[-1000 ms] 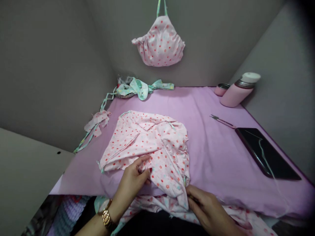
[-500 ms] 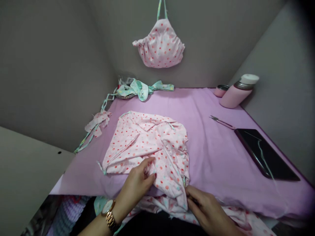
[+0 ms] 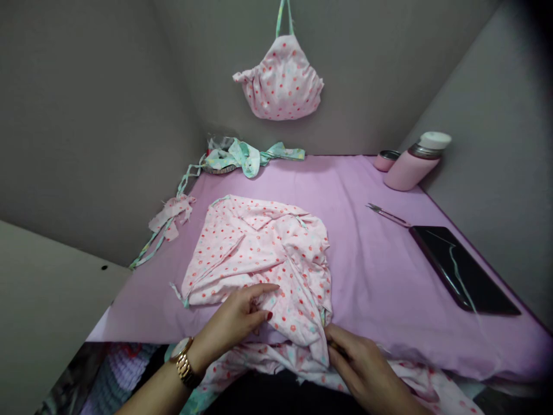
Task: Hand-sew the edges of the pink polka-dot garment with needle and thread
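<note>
A pink cloth garment (image 3: 259, 248) with small red flowers lies bunched on the lilac cover, its near right corner drooping over the front edge. At that corner my right hand (image 3: 360, 360) is closed, fingers pinching the cloth's edge; a small dark thing shows between the fingers, too hidden to name. My left hand (image 3: 246, 311) is open over the garment's near side, thumb and index finger apart, with nothing in it. A gold watch (image 3: 185, 360) is on the left wrist. More of the flowered cloth (image 3: 268, 360) hangs across the lap below the edge.
On the right lie thread snips (image 3: 389, 215) and a black phone (image 3: 462, 268), with a pink bottle (image 3: 415, 164) and its cup (image 3: 386, 160) behind. Green fabric strips (image 3: 250, 157) and pink scraps (image 3: 173, 216) lie left. A small flowered top (image 3: 283, 80) hangs on the back wall.
My left hand has shifted slightly left and down, its index finger straighter. My right hand stays at the cloth's corner. The view has shifted a little.
</note>
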Action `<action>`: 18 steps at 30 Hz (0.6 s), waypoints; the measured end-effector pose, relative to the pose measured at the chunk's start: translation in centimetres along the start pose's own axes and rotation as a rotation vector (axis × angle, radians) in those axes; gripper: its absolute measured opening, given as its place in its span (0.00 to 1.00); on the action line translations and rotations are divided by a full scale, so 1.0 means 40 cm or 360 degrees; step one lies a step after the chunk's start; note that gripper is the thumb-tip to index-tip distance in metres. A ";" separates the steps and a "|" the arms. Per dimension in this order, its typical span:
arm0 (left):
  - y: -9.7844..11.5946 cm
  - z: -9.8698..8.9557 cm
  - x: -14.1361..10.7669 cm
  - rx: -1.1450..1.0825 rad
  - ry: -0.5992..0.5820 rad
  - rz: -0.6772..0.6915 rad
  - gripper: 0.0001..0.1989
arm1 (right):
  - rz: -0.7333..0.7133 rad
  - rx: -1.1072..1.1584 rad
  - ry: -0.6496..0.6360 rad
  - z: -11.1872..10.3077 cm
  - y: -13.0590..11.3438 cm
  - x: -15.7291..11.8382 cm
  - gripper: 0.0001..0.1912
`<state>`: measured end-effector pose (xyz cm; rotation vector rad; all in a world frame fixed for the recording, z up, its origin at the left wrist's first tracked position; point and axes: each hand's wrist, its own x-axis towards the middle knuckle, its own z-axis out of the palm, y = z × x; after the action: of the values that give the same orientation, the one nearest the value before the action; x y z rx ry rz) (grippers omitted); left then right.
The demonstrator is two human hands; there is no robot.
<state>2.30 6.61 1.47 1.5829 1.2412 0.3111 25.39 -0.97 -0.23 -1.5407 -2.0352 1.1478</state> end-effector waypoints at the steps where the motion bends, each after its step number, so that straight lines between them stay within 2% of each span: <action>1: -0.005 0.003 0.002 -0.0098 -0.0013 -0.0061 0.23 | 0.0000 0.0004 -0.0004 -0.001 0.000 -0.001 0.09; 14: -0.035 -0.002 0.004 -0.0289 0.0067 0.0007 0.17 | 0.0034 0.0007 -0.0021 -0.012 0.001 -0.006 0.09; 18: -0.039 -0.003 0.006 -0.0306 0.0020 -0.0030 0.15 | 0.0037 -0.0006 -0.0017 -0.010 0.002 -0.006 0.09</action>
<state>1.46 6.75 0.15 1.4058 1.1984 0.4162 25.79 -1.02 0.02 -1.5672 -2.0329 1.1637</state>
